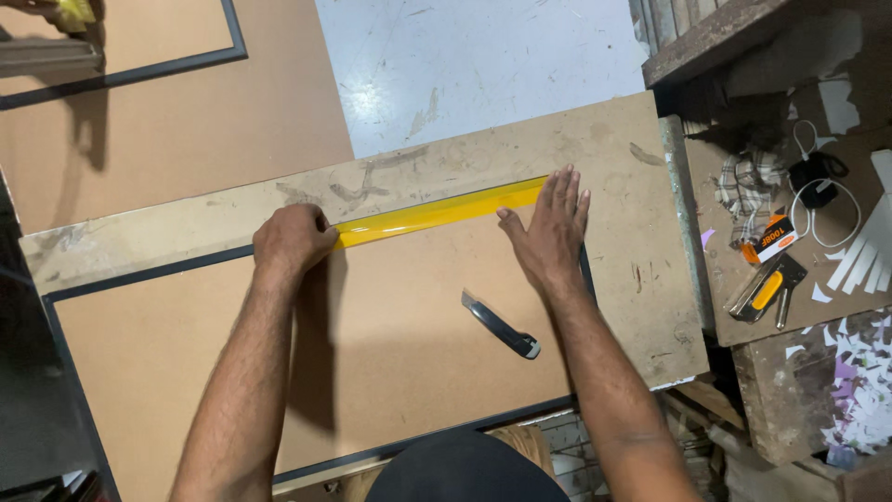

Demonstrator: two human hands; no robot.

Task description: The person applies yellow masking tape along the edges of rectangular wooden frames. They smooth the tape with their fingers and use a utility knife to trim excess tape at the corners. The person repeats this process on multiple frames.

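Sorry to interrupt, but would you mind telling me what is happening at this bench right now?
A person is pressing a long yellow glossy strip along the top edge of a dark-framed brown backing board lying on a worn fibreboard worktop. The left hand is closed over the strip's left end; the right hand lies flat, fingers spread, at its right end. A black-handled utility knife rests untouched on the board beside the right forearm.
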